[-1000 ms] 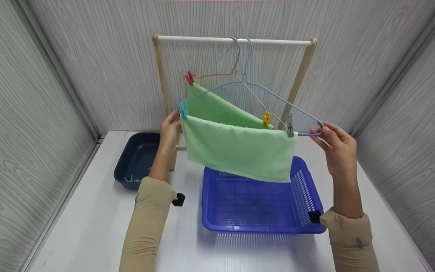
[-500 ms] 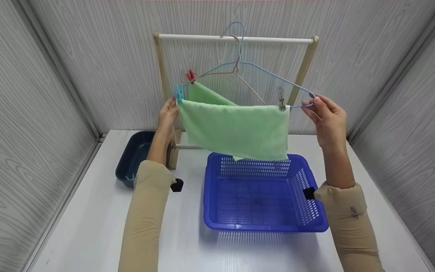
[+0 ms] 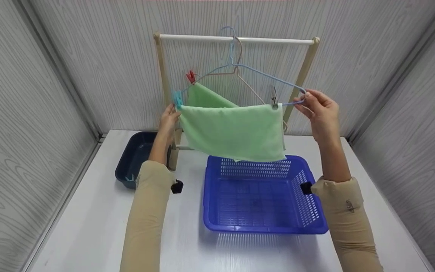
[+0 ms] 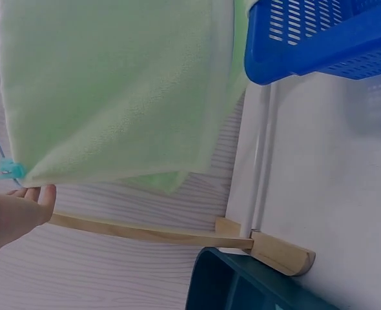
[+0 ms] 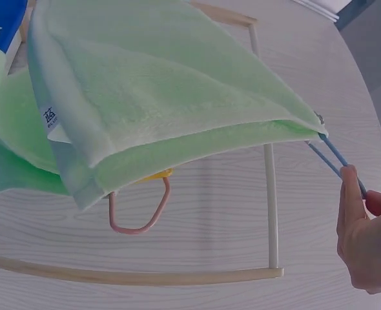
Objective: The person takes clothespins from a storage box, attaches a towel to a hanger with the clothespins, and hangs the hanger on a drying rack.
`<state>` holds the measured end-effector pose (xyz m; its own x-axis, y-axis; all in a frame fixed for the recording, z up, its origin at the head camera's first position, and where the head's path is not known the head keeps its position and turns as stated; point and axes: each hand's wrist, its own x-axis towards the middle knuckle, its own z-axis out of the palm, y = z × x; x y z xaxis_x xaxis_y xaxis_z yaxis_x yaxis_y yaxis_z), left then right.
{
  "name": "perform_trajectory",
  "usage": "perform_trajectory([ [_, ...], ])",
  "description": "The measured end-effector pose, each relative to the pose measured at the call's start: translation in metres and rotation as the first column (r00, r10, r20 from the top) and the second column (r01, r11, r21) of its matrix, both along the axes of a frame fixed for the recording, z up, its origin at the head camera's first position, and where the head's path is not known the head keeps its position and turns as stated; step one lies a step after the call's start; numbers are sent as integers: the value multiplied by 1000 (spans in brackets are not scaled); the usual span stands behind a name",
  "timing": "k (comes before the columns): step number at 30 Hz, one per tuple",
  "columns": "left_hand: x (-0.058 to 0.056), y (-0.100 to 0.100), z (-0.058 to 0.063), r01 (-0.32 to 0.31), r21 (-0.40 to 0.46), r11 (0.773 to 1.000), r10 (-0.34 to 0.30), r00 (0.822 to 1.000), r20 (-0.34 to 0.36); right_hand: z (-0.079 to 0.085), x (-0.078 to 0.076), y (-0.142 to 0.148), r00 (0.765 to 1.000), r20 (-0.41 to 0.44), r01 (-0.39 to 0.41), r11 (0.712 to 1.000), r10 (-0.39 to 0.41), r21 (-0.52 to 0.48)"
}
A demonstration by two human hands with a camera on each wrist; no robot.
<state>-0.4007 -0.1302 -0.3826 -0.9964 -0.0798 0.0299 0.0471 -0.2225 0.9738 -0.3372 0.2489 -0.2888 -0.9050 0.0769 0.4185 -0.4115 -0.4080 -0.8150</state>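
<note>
A light blue clothes hanger [image 3: 257, 71] carries a folded pale green towel [image 3: 234, 132], fixed by a light blue clothespin [image 3: 178, 99] on the left and a grey clothespin [image 3: 274, 97] on the right. My right hand [image 3: 324, 117] pinches the hanger's right end between thumb and fingers. At the other end, my left hand [image 3: 168, 122] holds the hanger's corner beside the light blue clothespin; thumb and fingertips lie on either side of it in the left wrist view. The hanger's hook stands at the white rod [image 3: 278, 40]; whether it touches the rod I cannot tell.
Behind, a pink hanger [image 3: 249, 87] hangs on the rod with another green towel [image 3: 206, 96] and a red clothespin [image 3: 190, 76]. A blue plastic basket [image 3: 208, 204] sits on the white table below. A dark teal tub [image 3: 121, 166] with clothespins stands left of the wooden rack [image 3: 302, 75].
Both hands first raised the blue hanger, lifting its hook above the rod. Since then, it has shifted slightly left, and the hook has dropped a little.
</note>
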Motion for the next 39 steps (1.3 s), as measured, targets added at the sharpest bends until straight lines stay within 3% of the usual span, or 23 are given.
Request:
perform_trajectory([
  [5,1,5,-7,19,23,1000,-20,998,61,-14,-1,10,1000,22,-13,995,11,97],
  [13,-12,7,-20,-33,50,998,29,997,73,-21,-4,16,995,102,-26,963,-2,270],
  [19,-9,7,-12,-55,45,997,52,996,70,-22,-4,19,986,166,-66,941,11,332],
  [25,-1,10,-5,-71,43,997,69,996,62,-23,-6,17,984,176,-86,946,32,312],
  [29,-17,6,-25,-102,-22,995,103,993,57,-28,-5,14,983,179,-84,956,34,280],
  [30,-29,2,-41,-108,-29,994,109,994,24,-29,-5,13,984,178,-79,960,31,269],
  [33,-45,-4,-71,-128,-120,984,126,992,-19,-36,-4,8,987,158,-42,967,1,251],
  [36,-43,-4,-82,-137,-218,966,136,990,-22,-45,-4,1,989,142,2,972,-37,234],
  [39,-23,3,-70,-131,-292,947,136,991,-3,-57,-5,-8,987,143,38,976,-70,213],
])
